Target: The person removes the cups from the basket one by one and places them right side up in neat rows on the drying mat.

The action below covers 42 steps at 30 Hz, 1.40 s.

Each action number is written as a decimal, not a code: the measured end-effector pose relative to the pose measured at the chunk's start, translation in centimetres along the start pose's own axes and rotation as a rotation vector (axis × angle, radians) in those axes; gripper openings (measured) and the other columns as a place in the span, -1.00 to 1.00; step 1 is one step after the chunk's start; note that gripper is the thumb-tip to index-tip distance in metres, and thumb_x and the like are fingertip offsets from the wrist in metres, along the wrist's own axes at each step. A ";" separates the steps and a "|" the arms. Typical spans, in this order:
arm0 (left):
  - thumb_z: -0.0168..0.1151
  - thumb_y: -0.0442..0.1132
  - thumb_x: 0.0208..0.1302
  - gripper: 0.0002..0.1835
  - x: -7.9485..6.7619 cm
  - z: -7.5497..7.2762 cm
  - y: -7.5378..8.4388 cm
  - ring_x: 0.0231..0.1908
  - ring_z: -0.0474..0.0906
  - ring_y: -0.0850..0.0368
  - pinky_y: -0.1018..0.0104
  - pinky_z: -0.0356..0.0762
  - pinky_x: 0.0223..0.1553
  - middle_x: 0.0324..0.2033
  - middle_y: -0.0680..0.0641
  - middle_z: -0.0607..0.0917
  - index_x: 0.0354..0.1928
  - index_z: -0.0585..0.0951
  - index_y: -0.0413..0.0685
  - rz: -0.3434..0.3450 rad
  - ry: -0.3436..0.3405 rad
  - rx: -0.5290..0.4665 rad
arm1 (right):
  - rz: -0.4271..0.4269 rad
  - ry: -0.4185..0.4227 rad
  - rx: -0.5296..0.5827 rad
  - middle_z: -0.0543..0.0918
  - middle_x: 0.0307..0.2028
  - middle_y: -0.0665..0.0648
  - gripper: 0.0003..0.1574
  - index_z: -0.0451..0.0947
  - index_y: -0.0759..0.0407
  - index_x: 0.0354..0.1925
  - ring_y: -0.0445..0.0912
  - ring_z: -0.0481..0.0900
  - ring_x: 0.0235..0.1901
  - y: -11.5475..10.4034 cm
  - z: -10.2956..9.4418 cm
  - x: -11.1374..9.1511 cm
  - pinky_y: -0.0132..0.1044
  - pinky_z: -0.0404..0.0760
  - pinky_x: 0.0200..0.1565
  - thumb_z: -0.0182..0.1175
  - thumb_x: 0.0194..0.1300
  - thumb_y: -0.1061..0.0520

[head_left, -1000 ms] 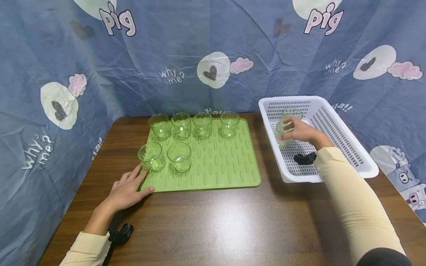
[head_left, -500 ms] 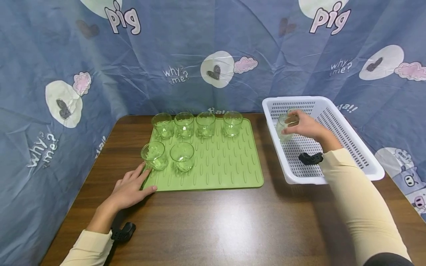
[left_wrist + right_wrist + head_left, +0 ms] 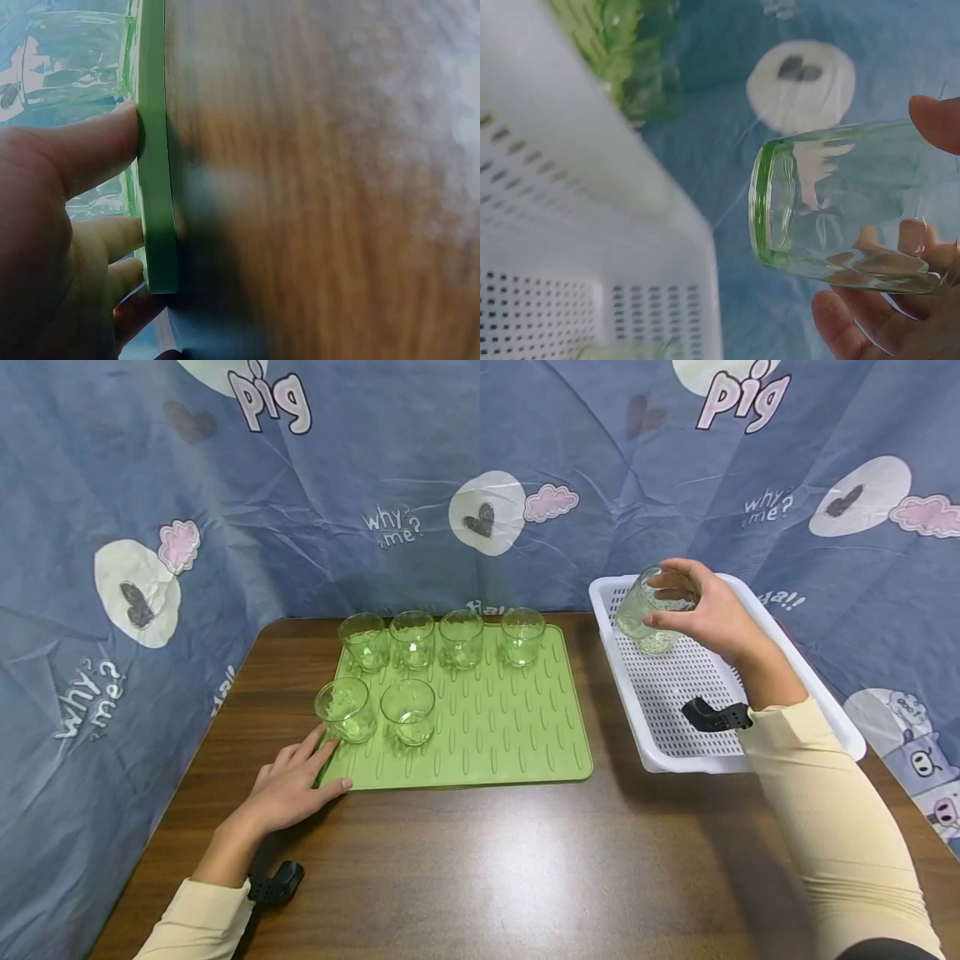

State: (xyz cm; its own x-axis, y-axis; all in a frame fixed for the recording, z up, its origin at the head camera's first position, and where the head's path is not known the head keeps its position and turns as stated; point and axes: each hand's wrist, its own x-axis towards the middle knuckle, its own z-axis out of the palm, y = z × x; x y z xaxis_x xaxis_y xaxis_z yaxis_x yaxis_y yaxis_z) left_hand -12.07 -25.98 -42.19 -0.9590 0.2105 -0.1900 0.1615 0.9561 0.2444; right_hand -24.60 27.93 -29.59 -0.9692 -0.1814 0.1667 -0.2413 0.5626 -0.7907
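My right hand [image 3: 708, 610] grips a clear glass tumbler [image 3: 840, 210] near its rim, thumb on one side and fingers on the other. In the head view this tumbler is tilted above the white perforated basket [image 3: 641, 727]. Behind and below it, partly hidden, another glass [image 3: 658, 642] sits in the basket. My left hand [image 3: 288, 785] rests at the near left corner of the green drying mat [image 3: 502, 727], fingers spread and thumb on its front edge. Close to those fingertips stands a glass [image 3: 347, 714], with a second glass [image 3: 409, 714] to its right.
A back row of upright glasses [image 3: 413, 642] stands along the mat's far edge, several in all, with a wider gap before the rightmost glass [image 3: 522, 639]. The brown wooden table [image 3: 465, 860] extends in front. A blue printed curtain [image 3: 337, 468] hangs directly behind.
My right hand has lifted the tumbler from inside the basket to above it, up and slightly right. The left hand stays at the mat's corner.
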 end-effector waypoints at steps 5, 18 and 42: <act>-0.08 0.33 0.22 -0.13 0.0 0.0 0.1 0.26 0.03 -0.32 -0.37 0.11 -0.05 0.42 -0.22 -0.07 0.39 0.11 -0.10 0.003 0.007 -0.003 | -0.048 -0.006 0.009 0.50 0.15 0.16 -0.08 0.15 0.03 0.31 -0.23 0.49 0.04 -2.0 0.4 -0.8 -0.58 0.42 -0.13 0.35 0.04 0.15; -0.09 0.34 0.21 -0.13 0.0 0.2 -0.2 0.27 0.03 -0.31 -0.37 0.11 -0.05 0.43 -0.20 -0.09 0.39 0.11 -0.09 0.003 0.011 0.001 | -0.188 -0.079 -0.112 0.53 0.04 0.08 -0.02 0.22 0.05 0.23 -0.07 0.48 0.03 -8.6 3.9 -3.4 -0.27 0.43 0.00 0.47 -0.15 0.12; -0.11 0.36 0.20 -0.12 0.0 0.1 -0.2 0.27 0.02 -0.31 -0.37 0.11 -0.05 0.43 -0.20 -0.10 0.40 0.10 -0.07 -0.002 -0.005 0.004 | -0.209 -0.210 -0.246 0.60 -0.09 -0.06 0.03 0.17 -0.16 0.27 -0.12 0.54 -0.32 -11.4 8.5 -3.1 -0.22 0.48 -0.26 0.43 -0.16 -0.12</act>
State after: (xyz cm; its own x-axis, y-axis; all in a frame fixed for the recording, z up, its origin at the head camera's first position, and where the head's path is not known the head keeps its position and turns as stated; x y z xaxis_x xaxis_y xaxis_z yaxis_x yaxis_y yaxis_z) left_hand -12.11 -26.10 -42.33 -0.9581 0.2093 -0.1958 0.1600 0.9574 0.2406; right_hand -18.46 15.23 -26.13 -0.8726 -0.4599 0.1646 -0.4621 0.6679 -0.5835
